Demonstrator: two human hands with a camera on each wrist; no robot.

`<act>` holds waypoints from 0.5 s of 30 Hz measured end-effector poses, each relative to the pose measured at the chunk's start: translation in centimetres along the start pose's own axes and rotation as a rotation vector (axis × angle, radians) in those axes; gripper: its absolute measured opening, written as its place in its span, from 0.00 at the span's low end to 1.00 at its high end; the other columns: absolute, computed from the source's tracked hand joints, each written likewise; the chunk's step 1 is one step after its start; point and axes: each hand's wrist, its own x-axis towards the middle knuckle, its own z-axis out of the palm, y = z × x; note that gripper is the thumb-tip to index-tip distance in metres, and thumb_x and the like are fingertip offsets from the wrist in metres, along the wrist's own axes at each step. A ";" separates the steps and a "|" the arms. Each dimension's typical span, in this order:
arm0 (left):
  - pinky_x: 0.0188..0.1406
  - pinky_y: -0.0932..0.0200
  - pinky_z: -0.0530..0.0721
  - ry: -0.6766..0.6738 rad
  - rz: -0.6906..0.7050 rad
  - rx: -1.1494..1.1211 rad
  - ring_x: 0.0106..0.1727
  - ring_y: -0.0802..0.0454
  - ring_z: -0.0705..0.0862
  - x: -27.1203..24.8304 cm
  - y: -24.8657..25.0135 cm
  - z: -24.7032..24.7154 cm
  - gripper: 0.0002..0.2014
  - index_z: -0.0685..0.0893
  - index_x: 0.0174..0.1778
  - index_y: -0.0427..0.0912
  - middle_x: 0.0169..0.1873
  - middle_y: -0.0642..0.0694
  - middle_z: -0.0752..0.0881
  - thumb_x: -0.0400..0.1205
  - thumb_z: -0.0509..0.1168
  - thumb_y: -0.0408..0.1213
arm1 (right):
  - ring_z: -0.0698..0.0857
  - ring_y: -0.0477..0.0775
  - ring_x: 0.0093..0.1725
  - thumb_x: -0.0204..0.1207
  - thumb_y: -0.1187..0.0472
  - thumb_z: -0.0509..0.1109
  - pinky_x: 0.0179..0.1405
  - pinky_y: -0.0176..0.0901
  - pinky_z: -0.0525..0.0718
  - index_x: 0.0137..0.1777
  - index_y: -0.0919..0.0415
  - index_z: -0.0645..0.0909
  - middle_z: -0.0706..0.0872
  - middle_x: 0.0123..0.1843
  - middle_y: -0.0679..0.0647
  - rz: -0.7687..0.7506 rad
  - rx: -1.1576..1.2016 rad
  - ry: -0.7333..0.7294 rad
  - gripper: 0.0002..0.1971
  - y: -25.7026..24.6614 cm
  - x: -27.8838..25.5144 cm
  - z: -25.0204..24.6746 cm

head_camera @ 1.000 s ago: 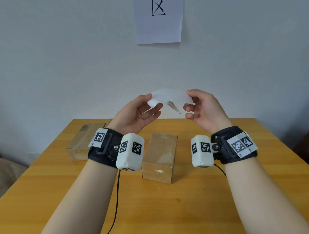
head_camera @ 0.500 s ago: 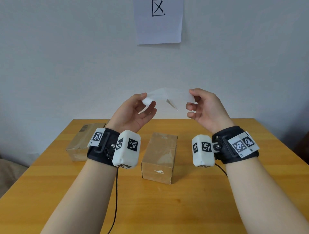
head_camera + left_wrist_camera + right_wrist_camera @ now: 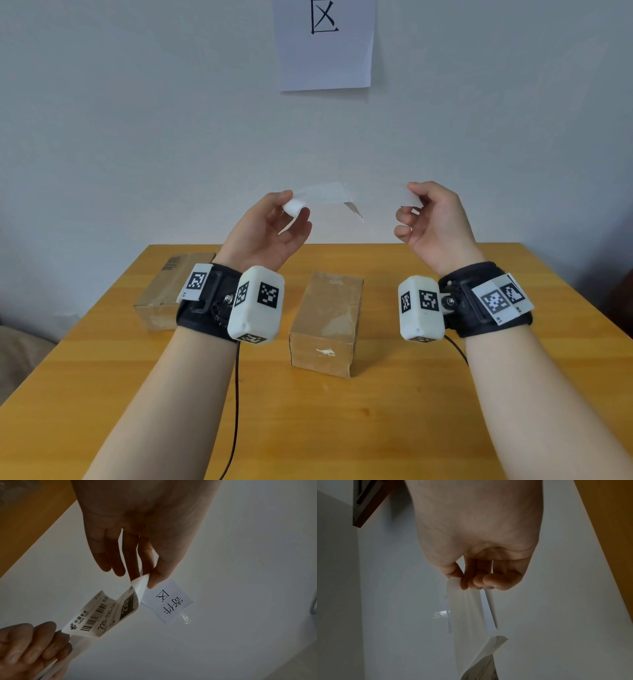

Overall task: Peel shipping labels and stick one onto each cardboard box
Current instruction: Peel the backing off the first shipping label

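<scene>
The left hand (image 3: pixel 270 229) was raised above the table, thumb and forefinger pinched on the curled end of a white printed shipping label (image 3: pixel 102 614), the other fingers loosely extended. The right hand (image 3: pixel 432 220), at three o'clock from the left and well apart from it, had its thumb and fingers curled, nipping the pale translucent backing sheet (image 3: pixel 467 609). In the left wrist view the label bore black barcodes, a postal logo and the digits 220, and it was partly peeled, with its far edge still meeting the backing near the right hand's fingertips (image 3: pixel 51 650). Both hung in the air between the hands, over the middle of the yellow wooden table (image 3: pixel 394 411). Below, at six o'clock from the label, stood a tall brown cardboard box (image 3: pixel 325 322); a flatter brown cardboard box with a barcode print (image 3: pixel 164 291) lay at nine o'clock from it, near the table's far left edge. A white paper sign with a black character (image 3: pixel 325 44) hung on the wall at twelve o'clock.
</scene>
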 end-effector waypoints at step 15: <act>0.49 0.52 0.94 0.037 0.003 -0.047 0.46 0.46 0.94 0.4 -0.2 -0.4 0.06 0.87 0.43 0.40 0.46 0.45 0.89 0.82 0.77 0.34 | 0.72 0.50 0.26 0.81 0.65 0.70 0.23 0.40 0.68 0.44 0.59 0.77 0.72 0.42 0.51 -0.063 0.122 0.066 0.06 0.2 0.6 -1.0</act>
